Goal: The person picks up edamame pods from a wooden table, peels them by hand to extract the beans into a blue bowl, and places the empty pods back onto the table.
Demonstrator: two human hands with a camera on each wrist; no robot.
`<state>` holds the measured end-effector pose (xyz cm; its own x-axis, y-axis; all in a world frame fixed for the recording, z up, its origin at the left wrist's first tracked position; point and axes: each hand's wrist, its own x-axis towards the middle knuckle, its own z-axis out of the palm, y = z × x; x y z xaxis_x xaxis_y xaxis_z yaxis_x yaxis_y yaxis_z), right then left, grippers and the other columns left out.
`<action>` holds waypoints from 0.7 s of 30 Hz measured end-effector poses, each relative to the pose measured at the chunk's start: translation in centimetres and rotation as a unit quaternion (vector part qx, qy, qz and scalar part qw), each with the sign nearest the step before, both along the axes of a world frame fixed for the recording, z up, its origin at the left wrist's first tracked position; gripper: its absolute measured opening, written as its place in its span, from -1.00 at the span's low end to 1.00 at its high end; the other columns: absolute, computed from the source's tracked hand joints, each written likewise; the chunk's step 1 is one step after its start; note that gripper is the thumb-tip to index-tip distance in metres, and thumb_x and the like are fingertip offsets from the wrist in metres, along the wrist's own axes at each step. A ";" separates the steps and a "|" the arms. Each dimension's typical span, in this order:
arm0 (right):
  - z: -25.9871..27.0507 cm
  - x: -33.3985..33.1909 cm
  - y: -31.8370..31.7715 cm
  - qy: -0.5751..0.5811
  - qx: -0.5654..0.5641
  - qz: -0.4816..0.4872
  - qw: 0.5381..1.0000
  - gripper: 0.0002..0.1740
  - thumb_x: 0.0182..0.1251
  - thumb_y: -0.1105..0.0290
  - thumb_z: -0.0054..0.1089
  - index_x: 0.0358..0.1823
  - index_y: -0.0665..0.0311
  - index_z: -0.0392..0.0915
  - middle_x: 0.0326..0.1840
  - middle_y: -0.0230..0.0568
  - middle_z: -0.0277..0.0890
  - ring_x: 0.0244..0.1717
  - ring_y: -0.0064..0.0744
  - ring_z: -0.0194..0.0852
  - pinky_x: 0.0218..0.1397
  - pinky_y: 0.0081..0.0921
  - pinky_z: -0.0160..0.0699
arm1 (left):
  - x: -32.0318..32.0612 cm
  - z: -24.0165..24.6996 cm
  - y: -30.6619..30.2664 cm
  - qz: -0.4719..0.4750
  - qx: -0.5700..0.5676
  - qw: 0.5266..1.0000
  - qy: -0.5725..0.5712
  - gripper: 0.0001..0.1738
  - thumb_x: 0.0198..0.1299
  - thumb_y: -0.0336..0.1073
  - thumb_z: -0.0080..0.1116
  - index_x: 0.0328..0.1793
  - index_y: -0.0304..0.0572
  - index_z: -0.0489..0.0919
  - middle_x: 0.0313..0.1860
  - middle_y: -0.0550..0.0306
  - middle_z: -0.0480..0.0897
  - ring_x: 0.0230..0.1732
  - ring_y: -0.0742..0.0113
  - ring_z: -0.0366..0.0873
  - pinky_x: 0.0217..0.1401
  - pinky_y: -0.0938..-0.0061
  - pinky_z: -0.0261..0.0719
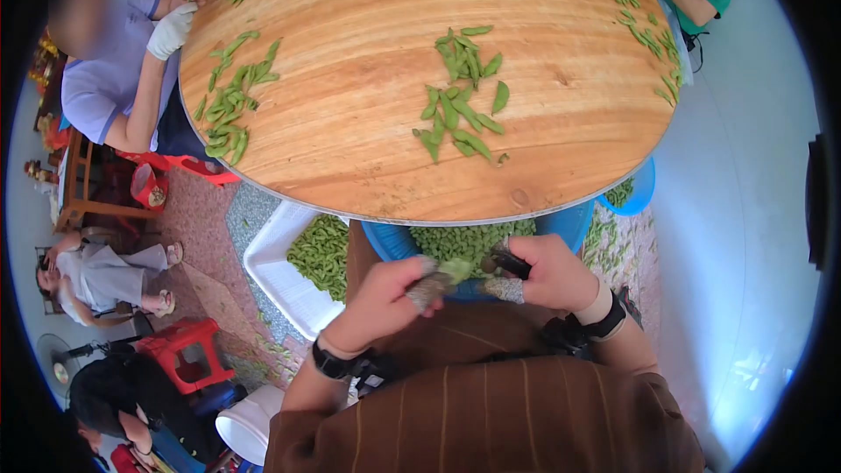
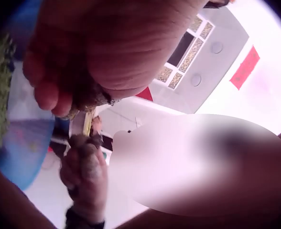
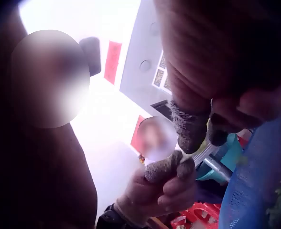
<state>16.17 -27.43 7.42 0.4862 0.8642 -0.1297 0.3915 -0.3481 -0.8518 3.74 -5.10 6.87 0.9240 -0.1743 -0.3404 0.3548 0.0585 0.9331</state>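
Observation:
In the head view my left hand (image 1: 385,298) pinches a green soybean pod (image 1: 455,270) between its covered fingertips, low in front of the table. Close on the right is my right hand (image 1: 556,276), its fingers curled and the covered thumb and forefinger pointing at the pod. I cannot tell whether it grips anything. Grey and dark covers wrap the fingertips (image 3: 190,129) in the right wrist view. Below the hands, a blue tub (image 1: 382,241) holds a heap of shelled green beans (image 1: 473,241), partly hidden under the table edge.
Soybean pods (image 1: 460,105) lie in piles on the round wooden table (image 1: 350,131). A white basket (image 1: 272,241) of pods stands on the left, a blue basin (image 1: 646,186) on the right. People sit at the table's far sides, one with a white glove (image 1: 172,31). Red stools (image 1: 188,355) stand left.

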 end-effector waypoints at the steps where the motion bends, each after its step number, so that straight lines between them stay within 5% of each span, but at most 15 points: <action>1: 0.8 0.0 0.5 0.000 0.000 0.003 1.000 -0.73 0.17 0.28 0.34 -0.29 0.29 0.48 -0.59 -0.24 0.42 -0.60 -0.38 0.39 -0.51 -0.48 0.35 | -0.9 -0.5 1.2 0.042 0.055 0.998 -0.005 -0.87 0.22 -0.47 0.01 -0.17 -0.27 0.56 -0.50 0.17 0.58 -0.45 0.47 0.55 -0.37 0.56 0.53; 3: 2.3 -0.3 2.0 -0.079 0.044 -0.140 0.986 -0.77 0.12 0.34 0.31 -0.34 0.31 0.48 -0.55 -0.10 0.40 -0.54 -0.15 0.42 -0.47 -0.34 0.38 | -2.8 -1.6 3.8 0.064 0.232 0.970 -0.034 -0.85 0.14 -0.41 0.14 -0.17 -0.27 0.57 -0.52 0.03 0.57 -0.48 0.25 0.56 -0.38 0.42 0.52; 4: 2.4 0.1 2.7 -0.078 0.044 -0.140 0.986 -0.77 0.12 0.34 0.31 -0.34 0.31 0.48 -0.55 -0.10 0.40 -0.54 -0.15 0.42 -0.47 -0.34 0.38 | -3.9 -2.4 4.9 0.064 0.232 0.970 -0.033 -0.85 0.14 -0.41 0.14 -0.17 -0.27 0.57 -0.52 0.03 0.57 -0.48 0.25 0.56 -0.38 0.42 0.52; 6: 2.6 1.6 4.1 -0.288 0.084 -0.199 0.933 -0.81 0.11 0.40 0.27 -0.32 0.31 0.47 -0.49 -0.08 0.45 -0.48 -0.06 0.49 -0.44 -0.26 0.44 | -5.4 -3.7 6.4 0.112 0.497 0.860 -0.019 -0.79 0.05 -0.35 0.23 -0.20 -0.29 0.56 -0.50 -0.09 0.54 -0.47 0.01 0.53 -0.37 0.25 0.48; 9: 2.7 2.9 6.3 -0.376 0.001 -0.230 0.898 -0.80 0.06 0.45 0.24 -0.29 0.31 0.45 -0.40 -0.04 0.48 -0.40 0.03 0.51 -0.42 -0.19 0.47 | -5.9 -3.6 6.8 0.176 0.562 0.808 -0.027 -0.79 0.04 -0.34 0.24 -0.24 -0.30 0.54 -0.46 -0.11 0.54 -0.43 -0.08 0.51 -0.37 0.15 0.46; 13: 2.1 3.7 7.2 -0.406 -0.058 -0.219 0.885 -0.78 0.06 0.48 0.21 -0.25 0.32 0.44 -0.37 -0.03 0.48 -0.39 0.07 0.51 -0.41 -0.17 0.50 | -4.2 -2.2 5.3 0.174 0.483 0.857 -0.041 -0.80 0.03 -0.36 0.24 -0.28 -0.31 0.52 -0.43 -0.14 0.53 -0.39 -0.10 0.53 -0.35 0.15 0.47; 21: 2.0 2.6 5.3 -0.316 0.053 -0.242 0.916 -0.74 0.08 0.50 0.23 -0.15 0.35 0.53 -0.32 0.05 0.55 -0.29 0.10 0.53 -0.25 -0.23 0.50 | -0.1 -1.4 1.7 0.098 0.398 0.896 -0.168 -0.79 0.05 -0.42 0.20 -0.15 -0.25 0.61 -0.37 -0.10 0.58 -0.32 -0.09 0.55 -0.26 0.26 0.52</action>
<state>18.81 -22.12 9.39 0.7640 0.5199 0.3821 0.6404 -0.5393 -0.5468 3.61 -3.41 5.47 0.9840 0.1772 0.0181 0.1019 -0.6432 0.7589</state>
